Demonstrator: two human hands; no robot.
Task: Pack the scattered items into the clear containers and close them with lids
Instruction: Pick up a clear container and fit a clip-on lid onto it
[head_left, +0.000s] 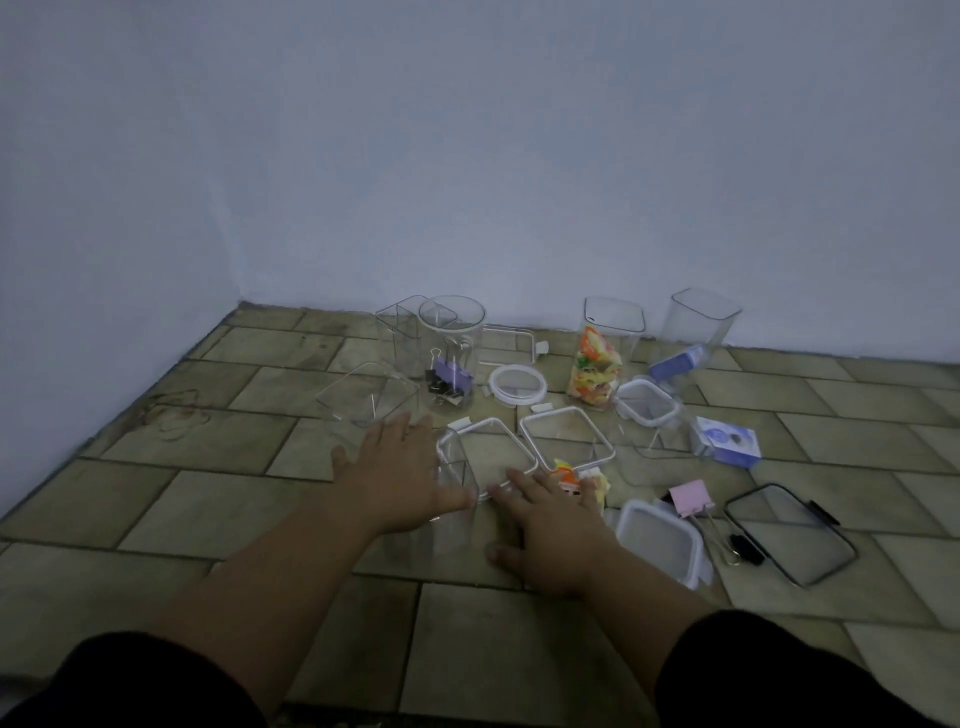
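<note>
A clear square container with a white-rimmed lid (485, 454) on top stands on the tiled floor between my hands. My left hand (400, 467) lies palm down with fingers spread against its left side. My right hand (550, 519) is flat too, its fingertips at the lid's near corner and over a colourful candy packet (569, 475). A pink binder clip (691, 499) and a blue-white box (727, 439) lie loose to the right. A round container (452, 364) holds binder clips; a tall one (602, 364) holds candies.
More clear containers stand along the wall (696, 332) and at the left (369, 397). Loose lids lie about: a round one (518, 384), a white-rimmed square one (566, 434), a black-rimmed one (789, 532). A small lidded box (660, 540) sits by my right wrist.
</note>
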